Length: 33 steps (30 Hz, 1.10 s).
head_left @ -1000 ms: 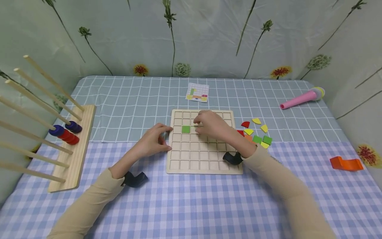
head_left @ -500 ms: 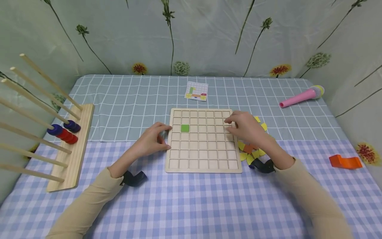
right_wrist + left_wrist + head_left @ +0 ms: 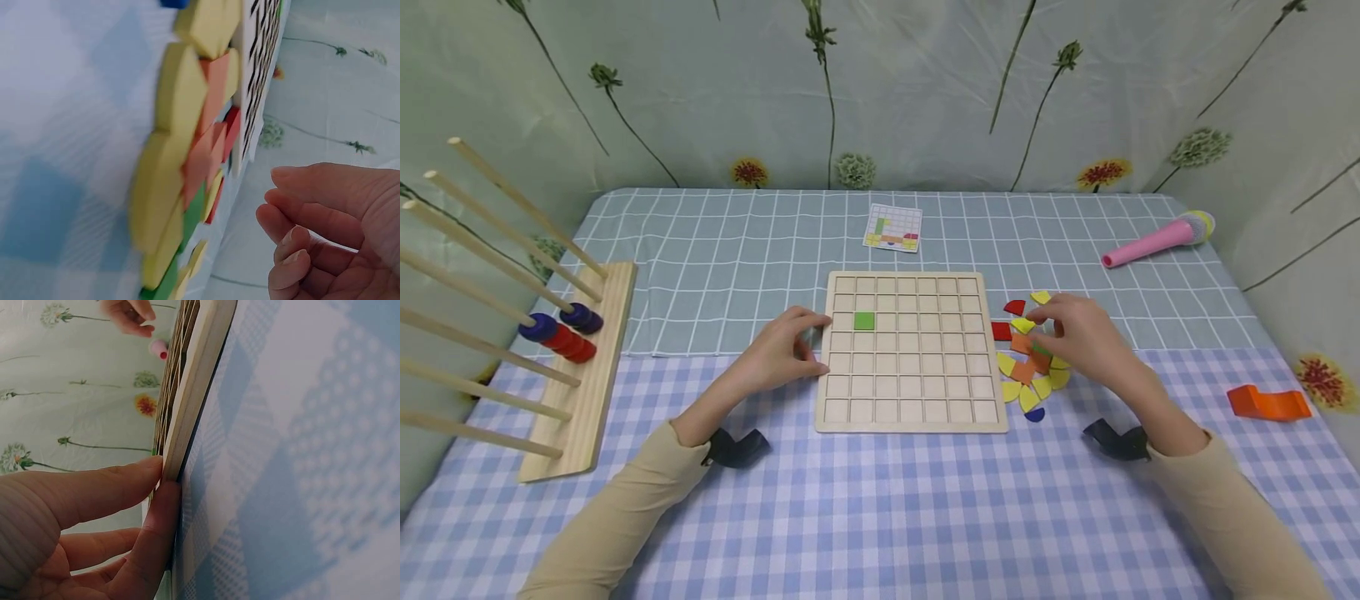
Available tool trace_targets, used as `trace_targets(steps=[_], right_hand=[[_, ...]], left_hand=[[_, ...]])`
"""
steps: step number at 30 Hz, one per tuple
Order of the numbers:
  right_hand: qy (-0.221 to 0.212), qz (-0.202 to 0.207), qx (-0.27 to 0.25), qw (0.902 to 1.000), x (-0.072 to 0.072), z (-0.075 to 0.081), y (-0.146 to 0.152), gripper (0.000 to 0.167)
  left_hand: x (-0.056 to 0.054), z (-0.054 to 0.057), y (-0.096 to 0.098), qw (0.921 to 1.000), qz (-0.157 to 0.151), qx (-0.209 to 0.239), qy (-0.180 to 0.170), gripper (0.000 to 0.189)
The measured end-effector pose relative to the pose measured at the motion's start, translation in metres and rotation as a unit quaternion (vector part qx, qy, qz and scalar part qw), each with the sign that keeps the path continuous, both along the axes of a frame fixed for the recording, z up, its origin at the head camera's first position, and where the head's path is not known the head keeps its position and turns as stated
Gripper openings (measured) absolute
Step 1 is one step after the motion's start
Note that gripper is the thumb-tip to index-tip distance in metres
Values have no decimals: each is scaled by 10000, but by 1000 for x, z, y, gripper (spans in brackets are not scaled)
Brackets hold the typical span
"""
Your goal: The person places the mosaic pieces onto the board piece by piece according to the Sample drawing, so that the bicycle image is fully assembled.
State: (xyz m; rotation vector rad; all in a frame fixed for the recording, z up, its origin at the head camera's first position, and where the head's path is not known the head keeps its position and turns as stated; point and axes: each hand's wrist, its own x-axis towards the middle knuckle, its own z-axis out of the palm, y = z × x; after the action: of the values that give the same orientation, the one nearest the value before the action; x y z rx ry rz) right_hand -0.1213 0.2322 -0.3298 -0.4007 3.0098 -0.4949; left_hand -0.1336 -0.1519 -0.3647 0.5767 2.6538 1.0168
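In the head view, my left hand (image 3: pixel 778 352) is at the left edge of a square wooden grid board (image 3: pixel 917 427). Its thumb and index finger stand apart along that edge, their tips touching the rim, as the left wrist view also shows at the pale board edge (image 3: pixel 194 394). One green square (image 3: pixel 864 321) sits in a cell near the board's upper left. My right hand (image 3: pixel 1086 337) hovers over loose flat pieces right of the board: yellow petal shapes (image 3: pixel 1011 392), orange squares (image 3: pixel 1022 372), a red square (image 3: pixel 1001 331). Its fingertips are apart with nothing between them; partly covered green pieces (image 3: pixel 194 215) lie there too.
A small printed pattern card (image 3: pixel 892 227) lies behind the board. On the left stands a wooden peg rack (image 3: pixel 610 333) with red and blue rings. A pink toy microphone (image 3: pixel 1157 239) is at the back right, and an orange curved block (image 3: pixel 1270 403) is at the right.
My right hand has moved right, from over the board to over the loose pieces. My left hand has stayed at the board's left edge; the green square is still in its cell.
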Motion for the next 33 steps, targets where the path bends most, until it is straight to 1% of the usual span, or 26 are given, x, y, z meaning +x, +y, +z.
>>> trace_targets(steps=[5,10,19,29,33], right_hand=[[-331,-180,108,9992,4,-3,10,28],[-573,-249,112,9980,4,-7,18,30],[-659,-289,113,9973,3,-13,22,31],[-787,-265,145,9964,2,-14,23,33],[-803,-144,275,9963,0,-13,21,33]], left_hand=[[0,0,-1,10000,-31,19,9,66],[0,0,-1,10000,-51,28,-10,66],[-1,-1,-1,10000,-6,-4,-93,67],[0,0,0,9998,27,29,-172,68],[0,1,0,9998,32,23,-178,68]])
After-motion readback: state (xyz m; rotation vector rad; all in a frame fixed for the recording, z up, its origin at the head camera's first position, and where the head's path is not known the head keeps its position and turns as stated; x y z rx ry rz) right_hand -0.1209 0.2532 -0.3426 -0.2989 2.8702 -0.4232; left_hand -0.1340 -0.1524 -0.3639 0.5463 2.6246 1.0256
